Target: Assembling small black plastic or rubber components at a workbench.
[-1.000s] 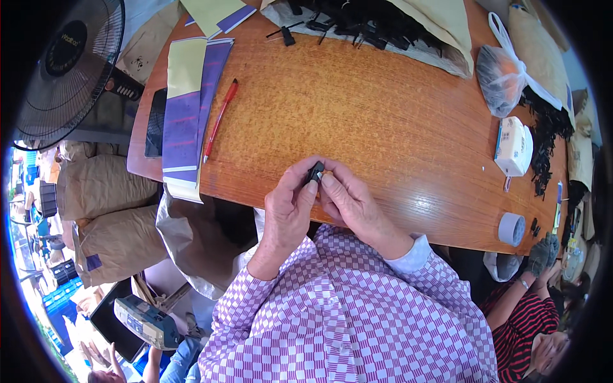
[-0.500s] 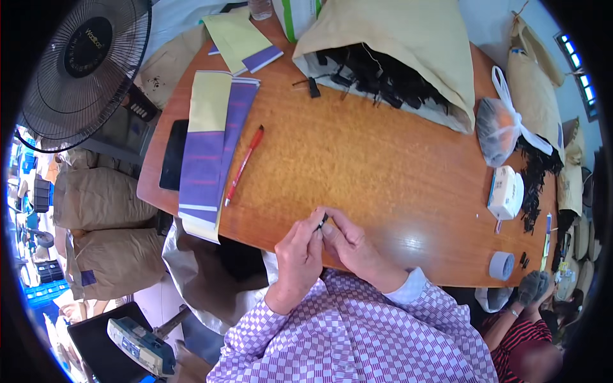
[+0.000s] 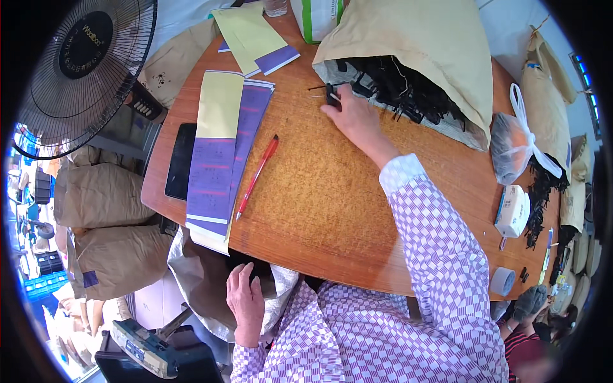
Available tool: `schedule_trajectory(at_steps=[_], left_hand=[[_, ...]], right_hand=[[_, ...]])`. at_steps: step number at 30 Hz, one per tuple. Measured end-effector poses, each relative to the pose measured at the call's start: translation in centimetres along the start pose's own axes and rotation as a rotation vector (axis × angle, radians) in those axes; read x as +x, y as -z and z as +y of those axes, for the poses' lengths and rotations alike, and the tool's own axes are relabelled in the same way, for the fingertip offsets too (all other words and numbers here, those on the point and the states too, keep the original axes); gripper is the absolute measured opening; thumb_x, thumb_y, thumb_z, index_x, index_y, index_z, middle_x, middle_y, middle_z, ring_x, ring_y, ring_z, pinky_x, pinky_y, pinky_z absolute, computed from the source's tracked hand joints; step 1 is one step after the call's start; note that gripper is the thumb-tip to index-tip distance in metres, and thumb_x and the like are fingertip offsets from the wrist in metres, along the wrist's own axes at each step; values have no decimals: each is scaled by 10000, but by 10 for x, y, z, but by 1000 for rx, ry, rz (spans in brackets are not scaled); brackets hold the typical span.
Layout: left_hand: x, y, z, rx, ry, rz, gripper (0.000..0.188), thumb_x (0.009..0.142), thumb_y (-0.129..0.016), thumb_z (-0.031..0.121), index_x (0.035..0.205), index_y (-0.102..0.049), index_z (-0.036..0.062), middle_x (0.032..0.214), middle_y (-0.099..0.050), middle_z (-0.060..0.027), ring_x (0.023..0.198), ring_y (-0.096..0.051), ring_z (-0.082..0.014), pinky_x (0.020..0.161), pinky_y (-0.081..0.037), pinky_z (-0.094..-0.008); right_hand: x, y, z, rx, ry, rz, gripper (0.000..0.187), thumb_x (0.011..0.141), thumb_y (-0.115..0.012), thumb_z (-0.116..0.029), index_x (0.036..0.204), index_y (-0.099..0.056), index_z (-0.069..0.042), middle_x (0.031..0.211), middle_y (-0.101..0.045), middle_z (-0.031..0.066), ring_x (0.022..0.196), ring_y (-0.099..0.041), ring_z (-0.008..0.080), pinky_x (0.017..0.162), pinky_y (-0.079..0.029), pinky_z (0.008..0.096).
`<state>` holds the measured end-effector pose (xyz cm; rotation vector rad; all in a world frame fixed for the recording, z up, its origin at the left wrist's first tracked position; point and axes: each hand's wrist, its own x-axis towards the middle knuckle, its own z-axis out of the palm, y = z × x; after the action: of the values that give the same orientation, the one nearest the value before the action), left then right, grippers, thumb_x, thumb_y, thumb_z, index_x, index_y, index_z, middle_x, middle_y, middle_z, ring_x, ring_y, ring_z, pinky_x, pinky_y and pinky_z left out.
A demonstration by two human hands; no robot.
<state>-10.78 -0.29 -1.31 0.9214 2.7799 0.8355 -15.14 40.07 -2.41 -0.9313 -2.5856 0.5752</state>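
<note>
My right hand [image 3: 359,121] reaches across the table to the mouth of a large tan sack [image 3: 408,32]. Its thumb and fingers close on a small black plastic piece [image 3: 332,96] with thin prongs, just outside the sack. Many similar black pieces [image 3: 408,89] fill the sack's mouth. My left hand [image 3: 246,300] hangs below the table edge over an open white-lined sack [image 3: 198,274]. Its fingers are stretched and slightly apart, and I see nothing held in them. The dark inside of that sack shows behind the fingertips.
Purple-and-yellow paper sheets [image 3: 214,153], a red pen [image 3: 258,175] and a black phone [image 3: 181,159] lie at left. A tied plastic bag [image 3: 511,150], a white box [image 3: 512,210] and a tape roll [image 3: 502,281] stand at right. Beside them, another person's gloved hand [image 3: 530,303] shows.
My hands were together at the table's front edge around a small black piece. They have parted: the right moved forward to the tan sack, the left down to the open sack.
</note>
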Motion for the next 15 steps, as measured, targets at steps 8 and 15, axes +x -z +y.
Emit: schedule_trajectory(at_steps=[8,15], left_hand=[[-2,-4,31,-287,-106,-30,182,825,-582,-23,1005,-594,-4,938,-609,-146,778,-618,-240,683,-491,-303],[32,8,83,-1077,215,-469,432,975,-461,272,1292,-426,-18,982,-613,-103,658,-581,-105,537,-400,-194]], right_hand=[[-27,-2,21,-93,28,55,327,848,-610,-291,1042,-494,-55,780,-644,186,739,-630,392,645,-496,486],[-183,71,-22,344,332,-26,231,835,-622,-77,1044,-536,-30,799,-638,171,664,-632,337,555,-491,392]])
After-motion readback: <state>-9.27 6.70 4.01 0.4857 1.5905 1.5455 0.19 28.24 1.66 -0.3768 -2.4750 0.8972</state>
